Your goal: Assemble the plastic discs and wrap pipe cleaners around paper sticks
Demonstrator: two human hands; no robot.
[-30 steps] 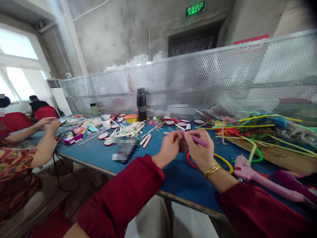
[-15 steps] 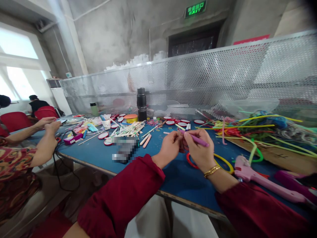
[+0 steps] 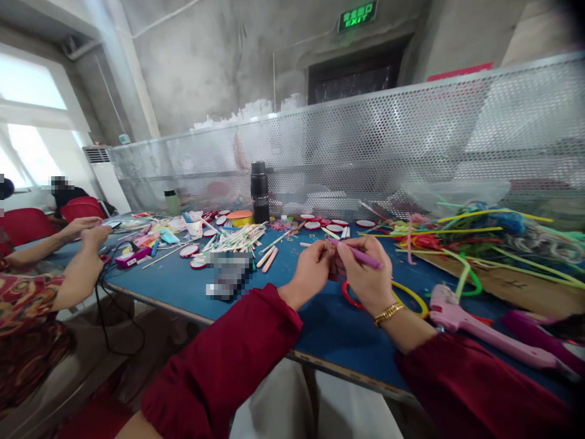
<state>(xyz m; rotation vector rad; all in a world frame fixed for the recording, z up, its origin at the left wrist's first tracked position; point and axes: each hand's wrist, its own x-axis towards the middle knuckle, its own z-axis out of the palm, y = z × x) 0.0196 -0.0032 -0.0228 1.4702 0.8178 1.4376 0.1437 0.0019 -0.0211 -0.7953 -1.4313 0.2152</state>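
Over the near part of the blue bench [image 3: 336, 341], roughly mid-view, two bare hands in dark red sleeves work close together. The left hand [image 3: 311, 269] has its grip closed in a pinch on a small brownish piece [image 3: 333, 263], which lies between the fingers of both hands and is partly hidden by them, so its full shape cannot be made out. The right hand [image 3: 369, 268] grasps a purple pen [image 3: 365, 256], slanted with one end close to the brownish piece and the other sticking out past the knuckles; a gold bracelet [image 3: 388, 314] circles that wrist. Just below and beside the right hand, a red ring [image 3: 347, 295] and a yellow ring [image 3: 419, 300] lie on the bench, each partly covered. Farther right rests a pink tool [image 3: 487, 334] with a long handle, near a sheet of cardboard [image 3: 498, 289] bearing a tangle of coloured strips [image 3: 489, 235]. To the left of the hands lie two loose sticks [image 3: 269, 259], a pile of pale sticks [image 3: 235, 239] and a blurred-out dark object [image 3: 232, 275]. Behind them a black bottle [image 3: 259, 198] stands upright before a perforated panel [image 3: 365, 152]. At far left, a co-worker's hands [image 3: 91, 235] are raised near the bench edge.
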